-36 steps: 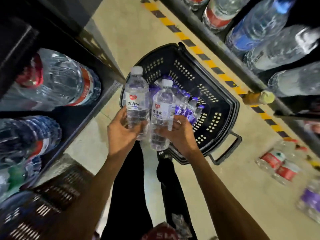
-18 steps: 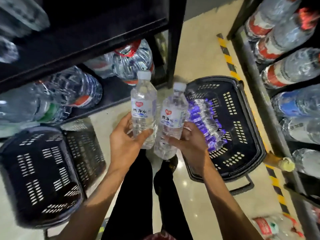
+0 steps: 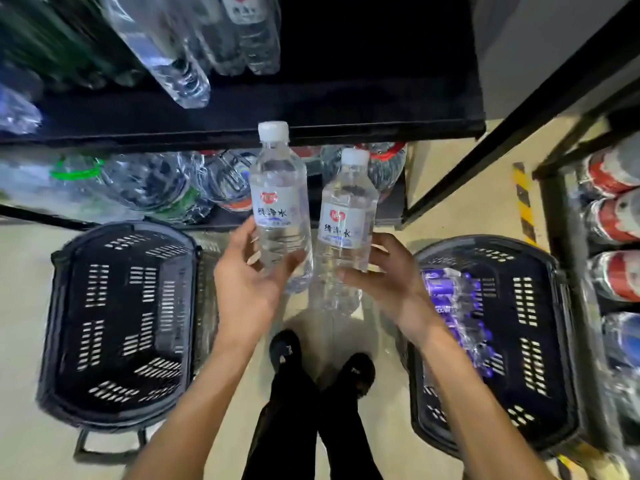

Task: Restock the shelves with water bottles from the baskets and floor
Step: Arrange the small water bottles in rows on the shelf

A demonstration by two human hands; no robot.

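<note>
Grip, left hand [image 3: 249, 282]: fingers and thumb curl round the lower body of the left bottle [image 3: 277, 209], which is upright with its cap on.
Grip, right hand [image 3: 388, 278]: a looser wrap on the right bottle [image 3: 346, 220], below its label.
Bottle position: both are in the air, side by side and nearly touching, just before the upper shelf [image 3: 381, 129] edge, above the floor [image 3: 20, 289].
Stock remaining: purple-label bottles [image 3: 453, 306] lie in the right basket [image 3: 561, 306].
Risk, slip: the low holds leave each bottle top-heavy, so a smooth wall may slide out during the lift.
Risk, collision: the caps may strike the shelf edge or knock stock standing there.
Risk, placement: releasing both at once may tip one over.
</note>
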